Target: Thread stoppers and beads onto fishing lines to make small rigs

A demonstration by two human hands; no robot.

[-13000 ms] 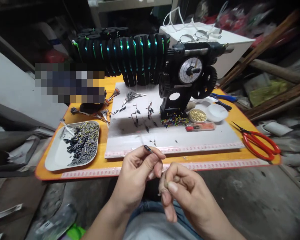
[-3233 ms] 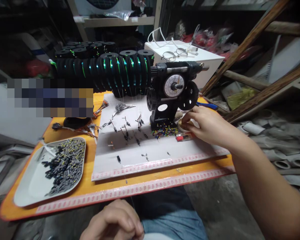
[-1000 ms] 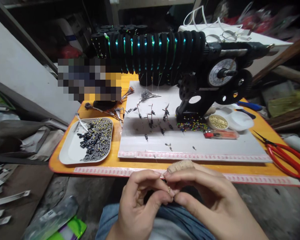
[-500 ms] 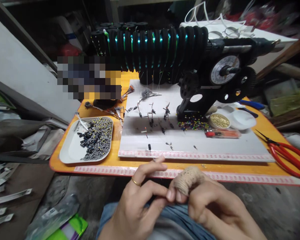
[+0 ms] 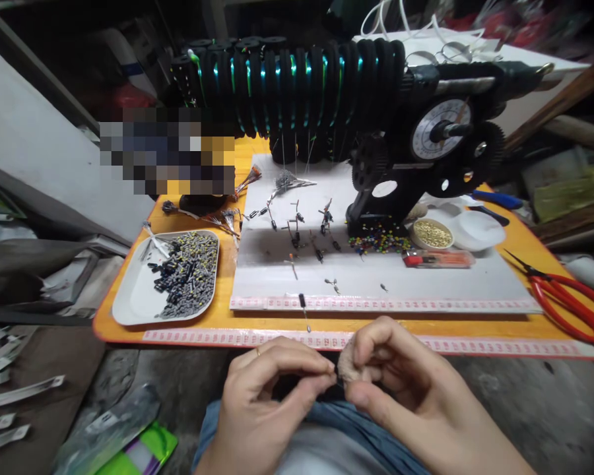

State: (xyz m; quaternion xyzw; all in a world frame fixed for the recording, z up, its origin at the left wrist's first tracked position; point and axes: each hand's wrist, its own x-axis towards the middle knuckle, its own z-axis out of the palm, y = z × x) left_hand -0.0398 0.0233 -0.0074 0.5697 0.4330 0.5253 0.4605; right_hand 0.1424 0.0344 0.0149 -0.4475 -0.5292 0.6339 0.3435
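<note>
In the head view, your two hands work just off the near edge of the desk (image 5: 426, 324), over your lap, with room between them and the red-handled tool (image 5: 544, 282) well to the right. The white tray (image 5: 129, 297) sits close to the desk's left edge.

Your left hand (image 5: 260, 389) is closed in a pinch, thumb against forefinger; whatever lies between is too small for you to make out. Your right hand (image 5: 416, 389) is half curled just beside it, and you cannot tell whether it grips anything. A rough tan wrap (image 5: 346, 364) covers one of its fingers.

Nearest your hands, a slim black cylinder (image 5: 302, 301) lies at the near edge of the white board (image 5: 440, 284), with a small grey piece (image 5: 308, 328) on its near side.

Count two measuring strips, one on the board (image 5: 406, 305) and one along the desk; one dish (image 5: 431, 247) of gold-coloured bits; one spool machine (image 5: 297, 86) with one dial (image 5: 440, 128) at the far side; and one heap of coloured beads (image 5: 379, 239).
</note>
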